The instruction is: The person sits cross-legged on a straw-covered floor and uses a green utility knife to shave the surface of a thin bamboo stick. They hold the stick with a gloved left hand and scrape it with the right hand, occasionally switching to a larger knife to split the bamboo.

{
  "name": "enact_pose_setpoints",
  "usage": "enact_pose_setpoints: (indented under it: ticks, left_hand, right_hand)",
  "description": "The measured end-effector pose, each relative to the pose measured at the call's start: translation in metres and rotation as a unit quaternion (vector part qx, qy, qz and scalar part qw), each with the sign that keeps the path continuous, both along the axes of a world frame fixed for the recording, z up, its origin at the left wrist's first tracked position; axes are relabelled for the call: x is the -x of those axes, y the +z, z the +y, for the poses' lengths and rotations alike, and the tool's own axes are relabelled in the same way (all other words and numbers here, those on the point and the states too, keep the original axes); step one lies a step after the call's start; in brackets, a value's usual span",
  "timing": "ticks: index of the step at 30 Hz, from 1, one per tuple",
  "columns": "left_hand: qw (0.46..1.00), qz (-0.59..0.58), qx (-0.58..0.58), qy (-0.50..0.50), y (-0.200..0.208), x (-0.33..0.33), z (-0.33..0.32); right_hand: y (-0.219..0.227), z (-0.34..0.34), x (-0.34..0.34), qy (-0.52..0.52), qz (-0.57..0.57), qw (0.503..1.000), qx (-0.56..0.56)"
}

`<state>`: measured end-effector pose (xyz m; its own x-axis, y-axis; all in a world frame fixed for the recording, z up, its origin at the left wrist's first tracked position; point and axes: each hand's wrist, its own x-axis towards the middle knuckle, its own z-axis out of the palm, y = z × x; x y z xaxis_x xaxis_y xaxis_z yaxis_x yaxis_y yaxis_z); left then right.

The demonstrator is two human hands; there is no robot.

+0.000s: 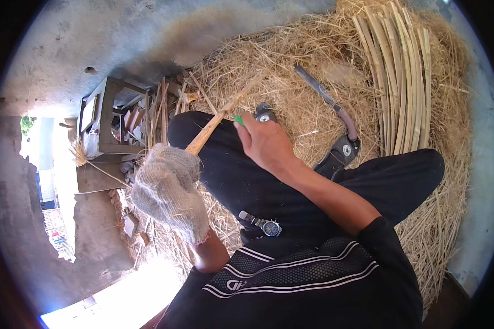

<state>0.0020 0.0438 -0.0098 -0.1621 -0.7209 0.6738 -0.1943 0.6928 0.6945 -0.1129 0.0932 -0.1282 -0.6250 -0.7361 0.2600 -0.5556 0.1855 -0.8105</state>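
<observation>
My left hand (167, 186), in a grey-white knitted glove, is closed around the lower end of a pale bamboo strip (206, 133). The strip slants up and away to the right, over my bent left knee. Beside its middle is my right hand (269, 141), bare, its fingers closed on a small green object (237, 119). Only a bit of that object shows, and its kind is hidden by the fingers. A long knife (313, 85) with a brown handle lies on the straw beyond my right foot, its handle end by the shoe (343, 151).
Straw (291, 49) covers the floor around my crossed legs. A bundle of split bamboo strips (403, 82) lies at the far right. A wristwatch (270, 227) rests on my lap. At left stand a wooden-framed cabinet (112, 118) and a straw broom (79, 153).
</observation>
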Motion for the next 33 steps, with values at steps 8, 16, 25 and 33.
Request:
enact_pose_setpoints:
  ticks: [8,16,25,33]
  left_hand:
    - [0.997,-0.038,-0.015,-0.059,0.02,0.011,-0.002]
    - [0.995,-0.077,0.04,0.042,0.017,0.01,-0.011]
    - [0.913,-0.237,0.302,0.136,0.006,-0.009,-0.009]
    - [0.984,-0.124,0.128,0.031,-0.004,-0.012,-0.009]
  right_hand:
    - [-0.047,-0.018,0.015,-0.085,0.058,0.994,-0.046]
    - [-0.03,-0.022,0.019,-0.071,-0.009,0.997,-0.022]
    - [-0.005,-0.017,-0.003,-0.05,-0.071,0.995,-0.054]
    - [0.027,-0.003,-0.032,0.062,-0.058,0.984,0.158]
